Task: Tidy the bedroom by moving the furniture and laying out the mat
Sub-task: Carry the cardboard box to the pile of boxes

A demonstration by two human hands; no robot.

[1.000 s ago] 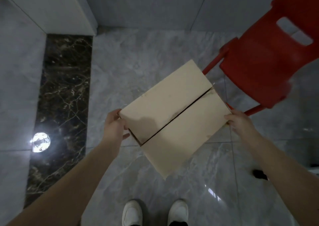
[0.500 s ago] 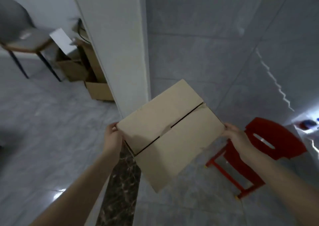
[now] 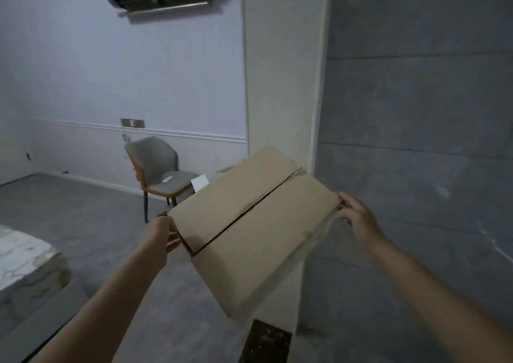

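Both hands up, well apart; left hand (image 3: 160, 235) grips the cardboard box (image 3: 249, 224) at its near-left corner; right hand (image 3: 358, 218) pinches its right edge; grey chair (image 3: 159, 168) beyond the left hand.

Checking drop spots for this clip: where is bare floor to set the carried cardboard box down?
Both hands, left hand and right hand, hold the cardboard box. Bare floor lies between the grey chair, the back wall and the mattress. It is crowded behind the box, by the pillar and chair.
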